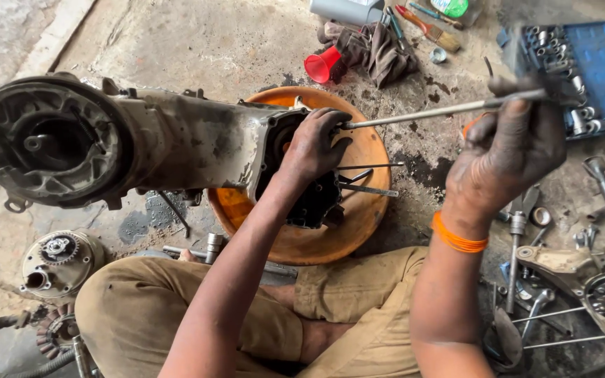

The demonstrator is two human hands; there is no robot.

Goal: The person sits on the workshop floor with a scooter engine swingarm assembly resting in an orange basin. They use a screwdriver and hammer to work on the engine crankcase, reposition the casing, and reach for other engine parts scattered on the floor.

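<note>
A long, grimy grey cast-metal engine casing [141, 140] lay across the stained concrete floor [197, 42], its round drum end toward the left edge of the view and its open end resting over a shallow round orange metal basin [365, 210]. The basin sat on the floor in front of the person's folded legs in tan trousers [141, 308].

A blue plastic socket case [596, 70] lay open on the floor at the upper right corner of the view. A brown crumpled rag [379, 49] lay at the upper middle, with a small red plastic funnel [322, 65] just beside it on its left. A round grey metal cover with a gear [57, 262] sat on the floor at the lower left. Loose spanners and sockets [526, 231] lay scattered on the floor at the right.

The left hand [313, 147] rested on the open end of the casing, its grip spread loosely over the rim, and its fingertips [337, 126] touched the near end of a long thin grey metal rod [442, 110]. The rod ran from the casing's open end up and to the right, above the basin. The right hand [509, 150], with an orange band [456, 238] at the wrist, had its grip closed around the far end of the rod.
</note>
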